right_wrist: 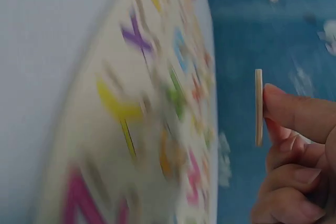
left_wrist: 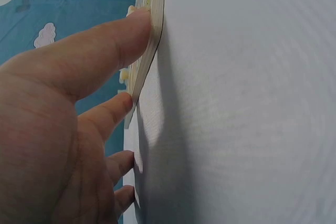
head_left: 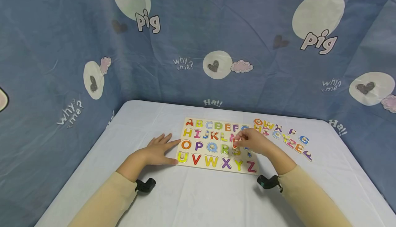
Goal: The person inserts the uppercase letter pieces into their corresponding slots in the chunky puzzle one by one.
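head view: a blue printed curtain (head_left: 185, 93) rises behind the letter board, and a white worktop (head_left: 198, 196) spreads beneath it. the letter board (head_left: 189, 152) has letter-shaped places from a to z in four rows; u, at its near left corner, and q hold knobbed pieces.

left of the board, the left hand (head_left: 156, 151) lies with fingers spread and straight, thumb and index touching its left edge. above the board's right part, the right hand (head_left: 253, 141) pinches a small reddish piece (head_left: 234, 143) between thumb and finger; the right wrist view shows that piece edge-on, so its letter cannot be told.

just inside each sleeve's end sits a black wrist camera (head_left: 145, 185). loose letter pieces (head_left: 299, 148) are scattered right of the board, a few partly behind the right hand.

that hand also covers places around n; the right wrist view blurs the board's letters, and the left wrist view cuts off most of the board.
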Demonstrator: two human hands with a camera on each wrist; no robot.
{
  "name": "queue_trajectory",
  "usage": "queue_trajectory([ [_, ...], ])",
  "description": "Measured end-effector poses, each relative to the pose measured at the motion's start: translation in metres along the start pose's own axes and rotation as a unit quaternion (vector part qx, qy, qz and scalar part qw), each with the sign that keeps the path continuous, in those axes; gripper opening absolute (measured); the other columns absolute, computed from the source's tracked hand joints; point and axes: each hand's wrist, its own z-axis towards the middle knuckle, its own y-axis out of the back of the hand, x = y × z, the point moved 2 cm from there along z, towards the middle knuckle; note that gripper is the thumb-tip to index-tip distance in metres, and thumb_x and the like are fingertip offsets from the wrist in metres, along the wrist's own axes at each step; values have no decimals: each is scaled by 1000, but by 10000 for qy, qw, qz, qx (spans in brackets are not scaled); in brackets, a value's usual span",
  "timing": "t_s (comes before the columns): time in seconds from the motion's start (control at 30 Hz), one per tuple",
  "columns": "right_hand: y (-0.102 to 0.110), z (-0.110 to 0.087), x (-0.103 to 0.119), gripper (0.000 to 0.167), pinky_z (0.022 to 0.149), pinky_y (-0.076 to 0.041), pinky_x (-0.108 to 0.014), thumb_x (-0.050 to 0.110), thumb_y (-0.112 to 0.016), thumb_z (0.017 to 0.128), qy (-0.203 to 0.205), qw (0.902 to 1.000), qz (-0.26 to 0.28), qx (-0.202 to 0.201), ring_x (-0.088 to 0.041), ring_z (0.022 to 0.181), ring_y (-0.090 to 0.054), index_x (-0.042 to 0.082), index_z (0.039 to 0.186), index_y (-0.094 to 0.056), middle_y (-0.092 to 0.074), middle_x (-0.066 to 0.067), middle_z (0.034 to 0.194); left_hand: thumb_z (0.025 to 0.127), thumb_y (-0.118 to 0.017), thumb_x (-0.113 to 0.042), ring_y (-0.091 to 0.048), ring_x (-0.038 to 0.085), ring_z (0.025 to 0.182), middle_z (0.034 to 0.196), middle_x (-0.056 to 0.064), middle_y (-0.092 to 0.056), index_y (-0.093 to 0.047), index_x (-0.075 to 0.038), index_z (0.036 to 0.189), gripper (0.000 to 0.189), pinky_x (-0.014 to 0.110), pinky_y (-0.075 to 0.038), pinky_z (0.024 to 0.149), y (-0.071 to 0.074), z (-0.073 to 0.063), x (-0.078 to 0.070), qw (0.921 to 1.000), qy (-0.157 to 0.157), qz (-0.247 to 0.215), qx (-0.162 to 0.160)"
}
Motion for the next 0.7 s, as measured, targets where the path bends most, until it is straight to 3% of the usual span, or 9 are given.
queue_trajectory([
  [0.3, -58, 21, 47, 10, 56, -35, -26, 20, -74, 92, 816, 9943, -41, 684, -12, 58, -38, 13, 92, -68, -43, 2, 64, 81, -69, -63, -6, 44, 151, 165, 18, -17, -37, -24, 157, 90, 64, -5, 119, 1, -1, -2, 10000, 19, 10, 53],
  [0.7, -106, 44, 71, 12, 57, -36, -24, 20, -77, 90, 768, 9913, -229, 1045, -10, 60, -44, 16, 86, -67, -51, 3, 68, 82, -69, -62, -8, 45, 151, 165, 18, -17, -37, -25, 156, 89, 64, -6, 119, 1, -2, 0, 10000, -12, -19, 69],
])
